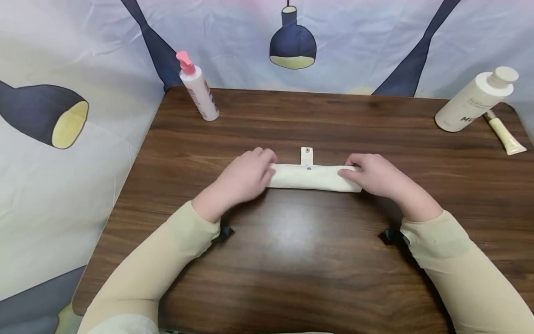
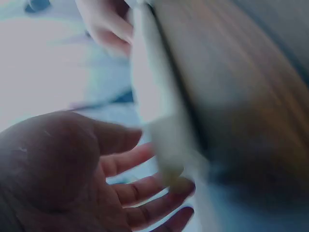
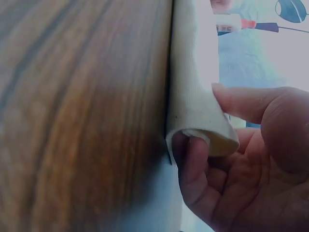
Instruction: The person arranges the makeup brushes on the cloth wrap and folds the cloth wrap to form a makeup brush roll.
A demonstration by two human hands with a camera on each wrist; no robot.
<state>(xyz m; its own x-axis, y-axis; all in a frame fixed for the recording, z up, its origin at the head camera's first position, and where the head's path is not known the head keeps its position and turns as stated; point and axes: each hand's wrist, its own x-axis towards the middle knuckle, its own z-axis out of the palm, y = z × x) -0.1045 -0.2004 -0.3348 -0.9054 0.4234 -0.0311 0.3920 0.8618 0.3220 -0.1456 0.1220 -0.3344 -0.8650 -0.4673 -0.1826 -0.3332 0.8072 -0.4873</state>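
Note:
A rolled white cloth case (image 1: 308, 178) lies crosswise on the brown wooden table (image 1: 292, 260). A short tab with a metal snap (image 1: 307, 155) sticks out from its far edge, and a second snap part shows on the roll. At the left end is my left hand (image 1: 246, 174), its fingers fairly straight and touching the roll, the thumb beside it; the left wrist view is blurred there. My right hand (image 1: 374, 175) grips the right end. In the right wrist view its thumb (image 3: 246, 104) rests on the outside and a fingertip (image 3: 195, 157) curls into the roll's open end.
A white pump bottle with a pink top (image 1: 200, 93) stands at the table's back left. At the back right are a large white bottle (image 1: 471, 104) and a pale yellow tube (image 1: 505, 133). A printed cloth with lamp pictures (image 1: 333, 51) hangs behind the table.

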